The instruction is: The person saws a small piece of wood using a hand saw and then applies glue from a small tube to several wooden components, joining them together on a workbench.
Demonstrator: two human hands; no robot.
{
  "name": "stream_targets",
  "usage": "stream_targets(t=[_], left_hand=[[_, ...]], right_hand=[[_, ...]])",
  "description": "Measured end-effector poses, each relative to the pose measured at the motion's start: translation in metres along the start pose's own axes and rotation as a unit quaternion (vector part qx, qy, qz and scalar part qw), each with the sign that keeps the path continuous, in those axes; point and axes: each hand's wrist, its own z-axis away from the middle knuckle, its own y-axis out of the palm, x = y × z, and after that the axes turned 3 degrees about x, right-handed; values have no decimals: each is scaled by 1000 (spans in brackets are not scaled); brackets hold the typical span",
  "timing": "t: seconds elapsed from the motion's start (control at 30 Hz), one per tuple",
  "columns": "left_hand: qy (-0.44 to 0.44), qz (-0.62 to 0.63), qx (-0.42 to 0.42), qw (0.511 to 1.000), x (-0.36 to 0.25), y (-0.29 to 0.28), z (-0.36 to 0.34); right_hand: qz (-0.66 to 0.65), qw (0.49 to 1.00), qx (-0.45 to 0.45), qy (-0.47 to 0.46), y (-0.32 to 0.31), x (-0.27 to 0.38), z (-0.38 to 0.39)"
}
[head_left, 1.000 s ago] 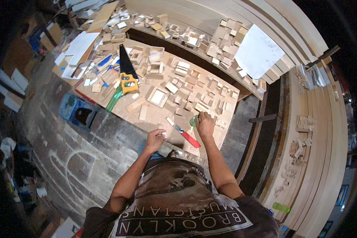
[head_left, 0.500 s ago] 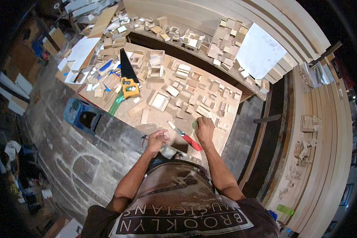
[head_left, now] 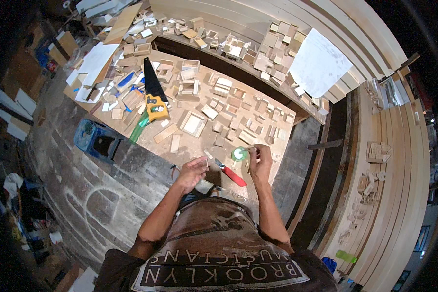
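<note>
Left hand (head_left: 193, 173), centre of frame, palm partly turned up, fingers curled in, pinching a small pale thin piece (head_left: 207, 163) between the fingertips. Right hand (head_left: 261, 161), right of centre, fingers drawn narrow just beside a round, translucent green container (head_left: 239, 154); cannot tell whether it grips anything. Between the hands, a red-handled knife-like tool with a grey blade (head_left: 233, 175) lies slanted on the light-brown wooden tabletop (head_left: 187, 151); small pale wooden strip (head_left: 208, 154) near its blade end. Square light wooden tray-like frame (head_left: 193, 123) at mid-frame, many small wooden blocks (head_left: 222, 85) above and right of it. Black-bladed handsaw with yellow handle (head_left: 156, 108) upper left of centre. Blue plastic stool (head_left: 98, 141) on the floor, left of frame.
</note>
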Motion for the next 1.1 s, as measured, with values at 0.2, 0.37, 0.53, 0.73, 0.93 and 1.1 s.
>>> stream_targets(t=[0.2,0.37,0.53,0.73,0.93,1.1], left_hand=[[-3,23,50,999,-5,21,3],[-2,73,88,993,-15,41,8],[4,83,98,992,-11,46,9],[7,59,113,992,-13,52,12],[-2,41,120,992,-16,53,13],[7,28,115,993,-19,53,15]], right_hand=[[-331,929,76,146,-16,17,24],[-364,898,143,200,-9,27,40],[-374,893,158,194,-4,13,46],[-335,905,184,186,-4,10,49],[-296,923,184,159,-3,20,49],[-272,934,176,152,-2,16,47]])
